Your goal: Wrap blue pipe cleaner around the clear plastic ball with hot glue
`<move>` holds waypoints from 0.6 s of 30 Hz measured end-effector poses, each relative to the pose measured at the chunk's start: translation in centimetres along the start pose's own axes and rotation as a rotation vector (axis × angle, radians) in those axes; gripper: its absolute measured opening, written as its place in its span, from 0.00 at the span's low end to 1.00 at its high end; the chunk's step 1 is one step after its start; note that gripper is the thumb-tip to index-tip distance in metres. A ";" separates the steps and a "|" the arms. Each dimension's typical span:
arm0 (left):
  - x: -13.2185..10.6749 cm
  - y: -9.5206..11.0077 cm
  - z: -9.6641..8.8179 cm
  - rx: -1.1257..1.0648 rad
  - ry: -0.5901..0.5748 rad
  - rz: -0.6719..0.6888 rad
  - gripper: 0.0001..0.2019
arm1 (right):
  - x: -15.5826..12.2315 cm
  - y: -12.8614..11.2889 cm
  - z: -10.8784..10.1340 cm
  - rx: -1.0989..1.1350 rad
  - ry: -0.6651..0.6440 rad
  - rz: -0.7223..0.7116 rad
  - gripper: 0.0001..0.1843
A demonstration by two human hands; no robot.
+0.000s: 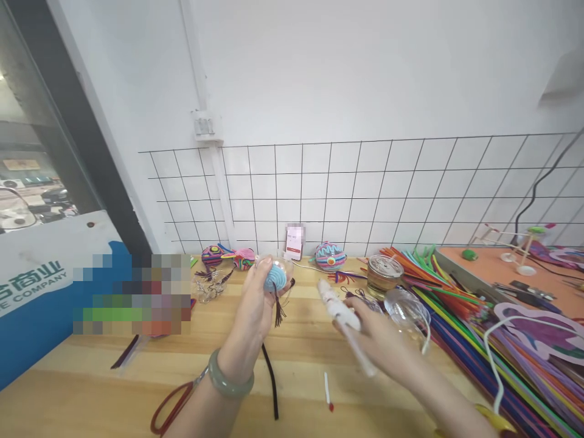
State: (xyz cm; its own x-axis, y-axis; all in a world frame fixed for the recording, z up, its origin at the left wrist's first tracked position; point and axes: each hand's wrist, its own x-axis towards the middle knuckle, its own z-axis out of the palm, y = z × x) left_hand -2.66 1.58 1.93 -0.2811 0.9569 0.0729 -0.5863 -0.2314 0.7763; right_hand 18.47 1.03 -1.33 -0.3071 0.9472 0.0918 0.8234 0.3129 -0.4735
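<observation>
My left hand is raised over the wooden table, fingers closed on a small blue-and-white coiled ornament inside a clear shell, with a dark tassel hanging below it. A green bangle sits on that wrist. My right hand grips a white glue gun, its nozzle pointing up and left toward the ornament, a short gap apart. A white cord trails off to the right.
A heap of coloured pipe cleaners fills the right side, beside a glass jar and a clear half-shell. Finished coiled ornaments line the wire-grid wall. A black pipe cleaner and red scissors lie near me.
</observation>
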 end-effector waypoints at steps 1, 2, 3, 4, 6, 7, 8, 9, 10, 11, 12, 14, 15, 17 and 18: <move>0.0 0.1 0.0 -0.006 0.003 0.002 0.16 | 0.0 0.2 -0.8 0.102 0.033 -0.010 0.13; 0.0 0.1 0.1 -0.009 0.002 0.003 0.15 | -0.2 0.4 -1.6 0.205 0.047 -0.031 0.16; 0.0 0.1 0.1 -0.007 -0.003 0.005 0.15 | -0.4 0.5 -2.2 0.301 0.049 -0.054 0.19; 0.0 0.1 0.2 0.001 -0.010 0.006 0.15 | -0.7 0.5 -2.8 0.386 0.035 -0.084 0.22; -0.1 -0.1 0.2 0.030 -0.022 0.003 0.16 | -1.4 0.3 -3.8 0.515 0.029 -0.132 0.24; -0.2 -0.2 0.1 0.047 -0.031 0.000 0.17 | -1.8 0.1 -4.1 0.553 0.032 -0.144 0.24; -0.3 -0.3 0.1 0.064 -0.045 -0.003 0.17 | -2.3 -0.1 -4.4 0.566 0.027 -0.143 0.25; -0.3 -0.5 0.0 0.081 -0.061 -0.006 0.17 | -2.6 -0.4 -4.7 0.564 0.011 -0.137 0.27; -0.3 -0.6 -0.1 0.096 -0.078 -0.006 0.17 | -3.0 -0.6 -4.8 0.557 -0.006 -0.127 0.28; -0.4 -0.7 -0.1 0.108 -0.092 -0.004 0.17 | -3.3 -0.8 -4.9 0.554 -0.016 -0.117 0.28; -0.4 -0.7 -0.2 0.120 -0.101 -0.004 0.17 | -3.5 -0.9 -4.9 0.562 -0.017 -0.115 0.27; -0.4 -0.7 -0.3 0.148 -0.112 -0.014 0.17 | -3.7 -1.0 -4.7 0.612 -0.021 -0.142 0.25; -0.4 -0.7 -0.3 0.163 -0.116 -0.020 0.17 | -3.8 -1.0 -4.6 0.637 -0.033 -0.168 0.25; -0.4 -0.6 -0.2 0.183 -0.122 -0.024 0.17 | -3.8 -1.0 -4.3 0.650 -0.075 -0.222 0.25; -0.4 -0.6 -0.1 0.186 -0.125 -0.020 0.17 | -3.7 -1.0 -4.1 0.638 -0.089 -0.240 0.26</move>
State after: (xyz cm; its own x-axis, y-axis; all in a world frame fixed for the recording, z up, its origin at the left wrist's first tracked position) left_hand -2.27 1.32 1.39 -0.1677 0.9779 0.1246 -0.4377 -0.1871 0.8795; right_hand 20.78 -2.53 2.41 -0.5067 0.8388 0.1989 0.2940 0.3851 -0.8748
